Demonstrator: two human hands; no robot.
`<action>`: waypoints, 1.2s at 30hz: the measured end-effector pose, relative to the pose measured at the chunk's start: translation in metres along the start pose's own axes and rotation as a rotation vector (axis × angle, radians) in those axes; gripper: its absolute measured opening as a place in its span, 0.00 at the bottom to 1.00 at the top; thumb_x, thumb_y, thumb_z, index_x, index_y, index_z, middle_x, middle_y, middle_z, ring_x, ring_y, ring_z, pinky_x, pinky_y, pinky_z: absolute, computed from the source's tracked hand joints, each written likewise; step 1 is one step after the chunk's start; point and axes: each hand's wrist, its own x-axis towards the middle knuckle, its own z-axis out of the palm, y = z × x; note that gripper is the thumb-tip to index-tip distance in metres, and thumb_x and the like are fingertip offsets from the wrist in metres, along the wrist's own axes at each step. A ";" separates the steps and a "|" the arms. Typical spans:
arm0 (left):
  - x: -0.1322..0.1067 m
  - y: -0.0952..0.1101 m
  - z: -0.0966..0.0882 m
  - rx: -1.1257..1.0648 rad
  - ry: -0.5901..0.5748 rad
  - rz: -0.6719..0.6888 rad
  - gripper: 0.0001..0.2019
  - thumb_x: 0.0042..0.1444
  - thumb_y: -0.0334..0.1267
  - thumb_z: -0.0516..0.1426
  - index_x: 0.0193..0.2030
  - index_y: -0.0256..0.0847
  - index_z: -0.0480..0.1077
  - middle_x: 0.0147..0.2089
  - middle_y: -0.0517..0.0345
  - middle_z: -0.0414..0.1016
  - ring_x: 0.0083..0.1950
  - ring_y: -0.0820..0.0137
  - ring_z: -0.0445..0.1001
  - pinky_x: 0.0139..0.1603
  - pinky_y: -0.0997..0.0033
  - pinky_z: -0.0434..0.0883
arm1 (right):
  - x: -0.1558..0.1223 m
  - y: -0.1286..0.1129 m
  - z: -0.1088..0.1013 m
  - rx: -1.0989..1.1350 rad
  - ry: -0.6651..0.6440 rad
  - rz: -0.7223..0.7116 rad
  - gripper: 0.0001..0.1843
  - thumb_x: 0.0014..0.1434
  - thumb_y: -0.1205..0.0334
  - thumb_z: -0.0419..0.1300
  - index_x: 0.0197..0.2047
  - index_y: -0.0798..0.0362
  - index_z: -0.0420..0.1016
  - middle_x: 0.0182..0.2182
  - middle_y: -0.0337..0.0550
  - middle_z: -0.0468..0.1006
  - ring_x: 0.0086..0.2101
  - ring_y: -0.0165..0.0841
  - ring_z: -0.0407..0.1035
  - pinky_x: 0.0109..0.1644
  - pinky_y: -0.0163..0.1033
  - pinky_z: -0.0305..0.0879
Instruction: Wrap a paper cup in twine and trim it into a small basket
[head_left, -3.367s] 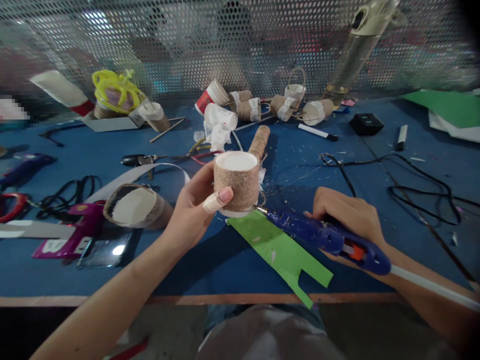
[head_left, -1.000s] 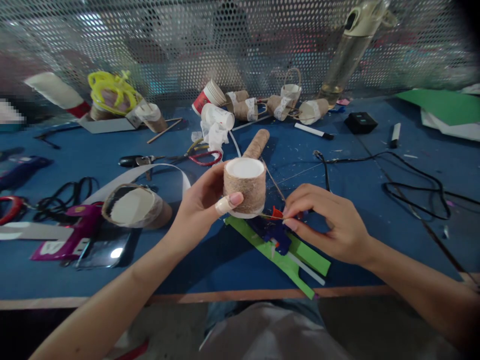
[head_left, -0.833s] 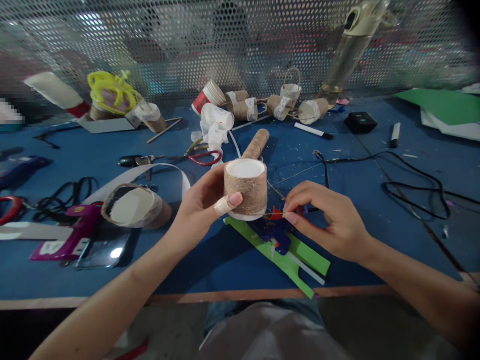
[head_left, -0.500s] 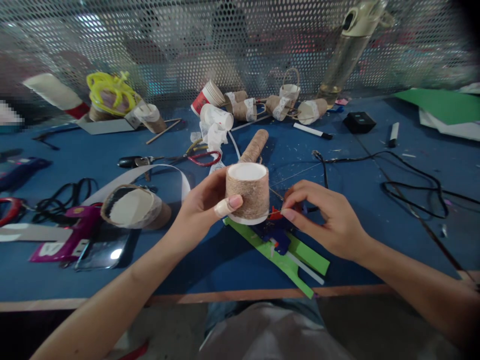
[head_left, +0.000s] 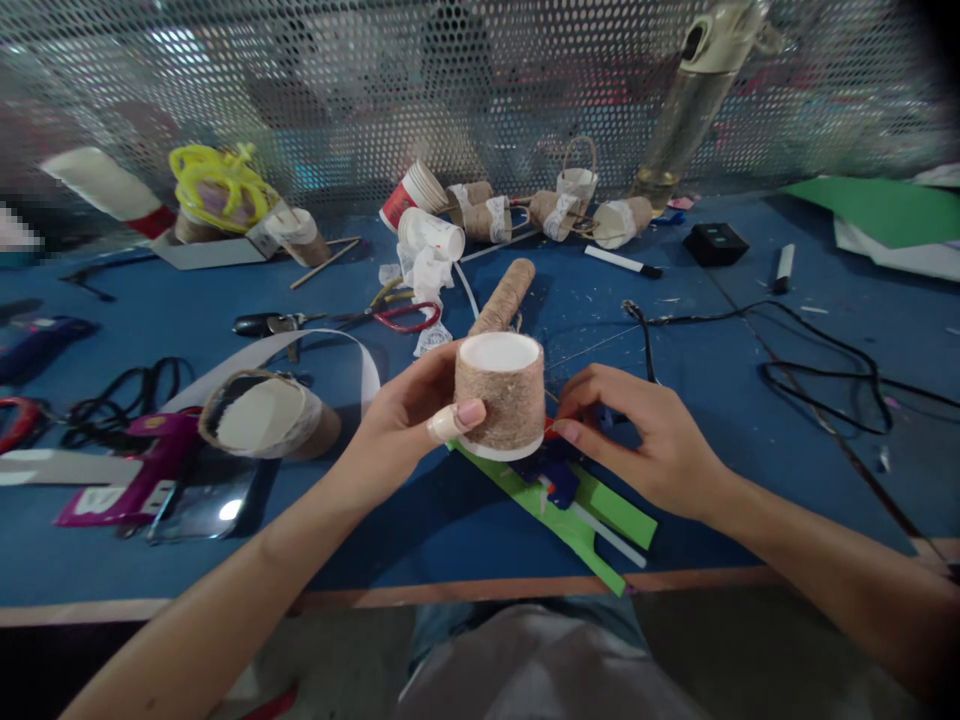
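My left hand (head_left: 420,410) is closed around a paper cup (head_left: 499,405) wrapped in brown twine, its white base facing up and a white edge showing below. A bandage covers the left thumb. Just right of the cup, my right hand (head_left: 630,430) pinches the thin twine end between thumb and fingers. Behind the cup lies a roll of twine (head_left: 510,292). Partly hidden below the hands, a blue glue gun (head_left: 559,485) with a white glue stick rests on green strips (head_left: 615,510).
Left are a lace-trimmed cup (head_left: 319,425), a purple glue gun (head_left: 176,450), a phone (head_left: 202,500) and white ribbon. Red-handled scissors (head_left: 409,317) and several twine-wrapped cups lie toward the perforated metal screen (head_left: 360,90). A black cord (head_left: 787,375) and water bottle (head_left: 682,120) are right.
The cup has come slightly lower and to the right. My right hand has drawn closer to the cup's side, still pinching the twine.
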 end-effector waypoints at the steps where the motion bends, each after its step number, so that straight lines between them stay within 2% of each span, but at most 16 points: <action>1: 0.000 0.000 0.001 -0.002 0.000 0.001 0.21 0.57 0.43 0.68 0.58 0.47 0.76 0.58 0.51 0.79 0.61 0.52 0.76 0.62 0.54 0.74 | 0.000 0.000 0.000 -0.002 0.000 -0.002 0.04 0.66 0.66 0.60 0.37 0.51 0.72 0.34 0.40 0.77 0.33 0.29 0.69 0.36 0.35 0.67; 8: 0.001 0.002 0.003 -0.019 -0.049 0.011 0.20 0.58 0.42 0.67 0.58 0.49 0.77 0.59 0.52 0.79 0.62 0.56 0.76 0.62 0.60 0.73 | 0.000 0.001 0.002 0.013 0.000 0.004 0.03 0.66 0.66 0.61 0.38 0.52 0.73 0.34 0.40 0.76 0.33 0.29 0.68 0.36 0.35 0.67; 17: 0.000 -0.001 0.001 -0.028 -0.097 -0.017 0.22 0.59 0.41 0.66 0.61 0.48 0.74 0.62 0.50 0.77 0.65 0.53 0.73 0.65 0.56 0.71 | 0.000 0.001 0.005 0.039 0.003 -0.002 0.03 0.65 0.68 0.61 0.38 0.52 0.73 0.34 0.40 0.76 0.33 0.29 0.68 0.36 0.35 0.67; 21: -0.001 0.000 0.001 -0.019 -0.130 0.009 0.21 0.63 0.39 0.63 0.63 0.54 0.72 0.66 0.54 0.73 0.68 0.55 0.70 0.68 0.59 0.69 | -0.001 0.003 0.007 0.050 0.013 -0.015 0.03 0.65 0.68 0.62 0.38 0.53 0.74 0.34 0.40 0.76 0.34 0.28 0.69 0.37 0.35 0.68; 25: -0.003 0.002 0.001 0.033 -0.187 -0.013 0.30 0.57 0.36 0.68 0.66 0.57 0.69 0.69 0.57 0.70 0.68 0.56 0.70 0.65 0.64 0.71 | -0.002 0.004 0.010 0.041 0.007 -0.098 0.02 0.65 0.67 0.63 0.40 0.52 0.74 0.36 0.40 0.77 0.36 0.28 0.71 0.39 0.34 0.69; 27: -0.003 0.003 0.001 0.051 -0.158 -0.005 0.33 0.53 0.33 0.70 0.65 0.57 0.70 0.67 0.59 0.72 0.67 0.58 0.71 0.64 0.67 0.72 | -0.002 0.005 0.011 0.030 -0.011 -0.121 0.02 0.65 0.66 0.63 0.42 0.52 0.73 0.36 0.40 0.77 0.36 0.29 0.71 0.40 0.34 0.69; 32: -0.003 0.002 0.000 -0.048 -0.054 0.106 0.28 0.52 0.37 0.70 0.60 0.55 0.75 0.62 0.61 0.76 0.63 0.61 0.74 0.62 0.70 0.73 | 0.004 0.018 0.008 -0.064 -0.104 -0.085 0.06 0.66 0.65 0.62 0.46 0.50 0.71 0.41 0.41 0.77 0.38 0.31 0.72 0.43 0.37 0.70; 34: -0.002 0.002 0.000 -0.074 -0.040 0.131 0.26 0.52 0.38 0.70 0.59 0.54 0.76 0.60 0.59 0.77 0.62 0.61 0.74 0.61 0.69 0.73 | 0.009 0.024 0.005 -0.095 -0.160 -0.087 0.05 0.68 0.65 0.59 0.47 0.49 0.72 0.47 0.43 0.76 0.43 0.33 0.72 0.47 0.39 0.70; 36: -0.001 0.001 0.000 -0.093 -0.028 0.137 0.27 0.52 0.41 0.71 0.60 0.52 0.75 0.60 0.56 0.77 0.62 0.57 0.74 0.62 0.64 0.74 | 0.016 0.029 0.001 -0.118 -0.170 -0.068 0.05 0.69 0.63 0.57 0.47 0.49 0.73 0.50 0.45 0.73 0.43 0.32 0.72 0.47 0.39 0.70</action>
